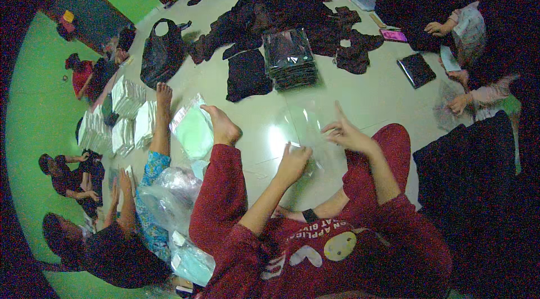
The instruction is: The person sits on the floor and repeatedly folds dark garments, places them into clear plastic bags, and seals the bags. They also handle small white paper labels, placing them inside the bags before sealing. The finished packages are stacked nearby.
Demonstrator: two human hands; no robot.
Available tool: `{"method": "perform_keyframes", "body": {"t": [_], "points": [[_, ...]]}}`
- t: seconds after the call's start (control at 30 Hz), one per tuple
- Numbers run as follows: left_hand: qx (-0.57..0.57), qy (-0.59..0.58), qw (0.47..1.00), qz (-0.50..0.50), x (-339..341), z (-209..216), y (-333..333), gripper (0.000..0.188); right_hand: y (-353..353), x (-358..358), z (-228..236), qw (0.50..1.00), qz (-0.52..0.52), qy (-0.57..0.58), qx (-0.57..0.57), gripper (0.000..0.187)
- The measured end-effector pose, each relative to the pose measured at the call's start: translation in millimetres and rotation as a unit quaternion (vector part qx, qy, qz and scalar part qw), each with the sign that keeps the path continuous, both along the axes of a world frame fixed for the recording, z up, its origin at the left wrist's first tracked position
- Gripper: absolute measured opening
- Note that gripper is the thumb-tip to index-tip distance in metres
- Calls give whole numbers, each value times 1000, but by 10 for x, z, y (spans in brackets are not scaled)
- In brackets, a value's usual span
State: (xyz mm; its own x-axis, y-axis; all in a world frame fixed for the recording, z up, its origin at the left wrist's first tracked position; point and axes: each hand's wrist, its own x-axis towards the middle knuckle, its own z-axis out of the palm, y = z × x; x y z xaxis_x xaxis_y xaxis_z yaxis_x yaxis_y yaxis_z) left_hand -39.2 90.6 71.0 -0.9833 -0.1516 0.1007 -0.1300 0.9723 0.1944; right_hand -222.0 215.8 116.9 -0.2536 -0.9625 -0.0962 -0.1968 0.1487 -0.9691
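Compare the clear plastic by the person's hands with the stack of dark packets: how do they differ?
The clear plastic is see-through; the stack of dark packets is black.
The clear plastic is thin, while the stack is thick and layered.
The clear plastic is at the left hand and right hand; the stack rests on the floor.
Both shine.

Floor, pale, tiled. Directly borne, by clock from view centre: dark garments, heaped, and packaged stack, 12; black cloth, 11; black bag, 10; white stacks, 9–10; black packet, 2.
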Motion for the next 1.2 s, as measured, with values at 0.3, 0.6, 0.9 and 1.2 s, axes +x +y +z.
{"method": "perform_keyframes", "body": {"t": [0.3,0.6,0.9,1.2], "points": [[258,-3,965,-42,121,-276,-162,20,-169,684,-708,978,124,170,14,100],[409,-138,899,-80,50,-267,-482,28,-167,711,-750,940,154,248,177,79],[134,273,926,224,-902,-433,-2202,26,-203,707,-1025,945,170,210,182,67],[-88,217,945,230,-1325,-869,-2583,36,-194,775,-1136,937,197,212,198,75]]}}
